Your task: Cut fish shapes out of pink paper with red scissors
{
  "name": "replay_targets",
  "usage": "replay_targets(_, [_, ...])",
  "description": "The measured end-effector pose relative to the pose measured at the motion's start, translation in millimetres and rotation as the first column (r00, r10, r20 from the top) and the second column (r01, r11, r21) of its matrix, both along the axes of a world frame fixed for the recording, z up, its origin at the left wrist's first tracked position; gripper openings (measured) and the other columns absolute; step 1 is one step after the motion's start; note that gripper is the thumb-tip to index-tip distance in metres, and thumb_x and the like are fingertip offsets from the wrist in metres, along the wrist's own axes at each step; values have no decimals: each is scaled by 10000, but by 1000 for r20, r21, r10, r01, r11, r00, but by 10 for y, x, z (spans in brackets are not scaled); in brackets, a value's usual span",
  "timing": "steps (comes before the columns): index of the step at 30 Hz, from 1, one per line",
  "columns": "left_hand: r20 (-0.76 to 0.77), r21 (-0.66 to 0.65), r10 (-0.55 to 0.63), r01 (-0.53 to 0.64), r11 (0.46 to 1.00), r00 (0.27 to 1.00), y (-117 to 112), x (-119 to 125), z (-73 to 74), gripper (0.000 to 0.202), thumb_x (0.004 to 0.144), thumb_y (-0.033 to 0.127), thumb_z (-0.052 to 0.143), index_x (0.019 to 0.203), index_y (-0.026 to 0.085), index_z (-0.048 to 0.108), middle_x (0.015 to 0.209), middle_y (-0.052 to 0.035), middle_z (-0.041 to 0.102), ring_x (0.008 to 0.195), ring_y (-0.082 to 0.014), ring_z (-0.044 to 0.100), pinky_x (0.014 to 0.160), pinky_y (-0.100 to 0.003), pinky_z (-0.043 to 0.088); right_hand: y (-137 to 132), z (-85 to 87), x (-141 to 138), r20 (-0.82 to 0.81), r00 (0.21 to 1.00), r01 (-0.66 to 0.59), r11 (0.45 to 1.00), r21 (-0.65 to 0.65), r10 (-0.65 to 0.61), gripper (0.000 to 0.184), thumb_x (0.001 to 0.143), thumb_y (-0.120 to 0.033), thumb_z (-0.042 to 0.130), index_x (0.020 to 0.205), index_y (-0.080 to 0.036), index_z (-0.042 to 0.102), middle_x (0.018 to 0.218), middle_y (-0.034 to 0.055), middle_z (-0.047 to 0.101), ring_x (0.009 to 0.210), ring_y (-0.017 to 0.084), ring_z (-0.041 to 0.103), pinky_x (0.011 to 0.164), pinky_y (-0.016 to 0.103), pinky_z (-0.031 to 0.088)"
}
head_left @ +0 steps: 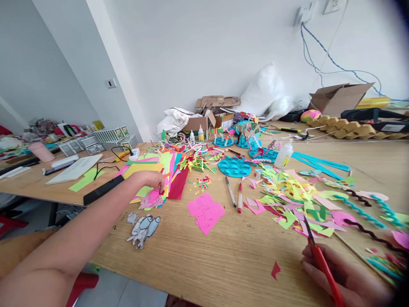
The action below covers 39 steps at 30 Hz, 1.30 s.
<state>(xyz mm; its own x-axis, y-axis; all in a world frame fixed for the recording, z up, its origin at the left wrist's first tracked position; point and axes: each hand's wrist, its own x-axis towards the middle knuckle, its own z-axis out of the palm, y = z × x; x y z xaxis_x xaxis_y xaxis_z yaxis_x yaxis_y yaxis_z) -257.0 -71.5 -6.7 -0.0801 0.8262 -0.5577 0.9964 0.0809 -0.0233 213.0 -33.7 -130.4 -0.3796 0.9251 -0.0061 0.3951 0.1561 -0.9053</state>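
Note:
My right hand (343,273) is wrapped around red-handled scissors (322,264) at the lower right, dark blades pointing away from me over paper scraps (297,200). Stretched out to the left, my left hand (155,180) has its fingers bent downward and pinched, with a small red paper piece (162,192) at the tips. Beneath it lies a pile of cut pink paper shapes (151,199). Grey-blue paper fish cutouts (143,230) rest nearer to me. A pink paper sheet (206,212) with drawn lines lies mid-table. One red scrap (275,270) sits left of the scissors.
Coloured paper sheets (177,183) are stacked beyond my left hand. A black pen (230,192) and a red pen (240,198) lie mid-table, near a blue scalloped disc (234,166). A glue bottle (283,154) stands behind the scraps. Twisted pipe cleaners (361,211) lie right.

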Motion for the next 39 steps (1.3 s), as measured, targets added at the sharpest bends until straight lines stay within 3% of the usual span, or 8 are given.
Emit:
replay_targets(4, [-9, 42, -50, 50, 998, 999, 1, 164, 158, 321, 638, 40, 492, 839, 178, 701, 821, -35, 697, 680, -139, 570, 575, -198, 385, 37, 25, -2, 0, 1000, 2, 999, -44, -2, 192, 567, -343, 716, 723, -245, 663, 717, 49, 713, 701, 275, 672, 597, 286, 567])
replay_targets(8, [60, 70, -175, 171, 983, 983, 62, 572, 222, 321, 696, 141, 534, 993, 177, 650, 880, -38, 672, 725, -139, 572, 597, -196, 391, 36, 159, -55, 11, 1000, -10, 998, -61, 10, 170, 561, -359, 711, 652, -238, 634, 669, 43, 698, 677, 265, 669, 597, 286, 560])
replay_targets(12, [118, 105, -307, 295, 950, 944, 194, 1017, 65, 390, 740, 207, 535, 1128, 217, 564, 976, -27, 642, 833, -145, 568, 671, -206, 398, -37, 329, -99, 4, 1000, 4, 999, -40, -4, 135, 578, -345, 694, 635, -238, 636, 655, 31, 675, 683, 257, 661, 593, 274, 549])
replay_targets(16, [92, 127, -360, 347, 929, 928, 349, 1241, -145, 449, 724, 267, 585, 1156, 171, 506, 1111, -85, 591, 978, -201, 533, 754, -255, 401, -119, 415, -140, 7, 1000, 1, 1000, -17, -1, 129, 620, -351, 665, 636, -236, 609, 652, 21, 658, 704, 255, 657, 609, 266, 539])
replay_targets(20, [33, 114, -359, 353, 929, 933, 436, 1278, -277, 405, 698, 268, 607, 1073, 140, 523, 1111, -117, 586, 996, -233, 525, 789, -296, 401, -135, 414, -167, 21, 1000, 13, 1000, 15, -13, 128, 637, -349, 656, 658, -232, 609, 649, 19, 652, 681, 252, 650, 598, 268, 535])
replay_targets(29, [-22, 76, -310, 310, 948, 951, 484, 1205, -415, 265, 690, 284, 567, 920, 153, 561, 972, -105, 619, 852, -232, 566, 646, -290, 419, -113, 333, -144, 65, 998, -11, 999, 45, 8, 156, 677, -379, 620, 676, -226, 592, 649, 21, 640, 716, 256, 642, 589, 274, 527])
replay_targets(36, [7, 121, -325, 321, 939, 946, 476, 1226, -379, 497, 691, 283, 607, 1147, 144, 466, 1269, -154, 474, 1173, -265, 425, 911, -333, 365, -101, 276, -141, 23, 999, -26, 999, 27, 25, 157, 693, -374, 609, 662, -223, 580, 612, 16, 604, 678, 243, 629, 555, 271, 522])
replay_targets(39, [32, 104, -334, 329, 939, 942, 513, 1213, -380, 462, 689, 290, 610, 1113, 149, 491, 1217, -143, 507, 1134, -256, 457, 896, -329, 378, -94, 291, -138, 51, 999, -20, 999, 31, 19, 148, 706, -368, 604, 667, -228, 583, 630, 20, 618, 705, 250, 638, 580, 271, 527])
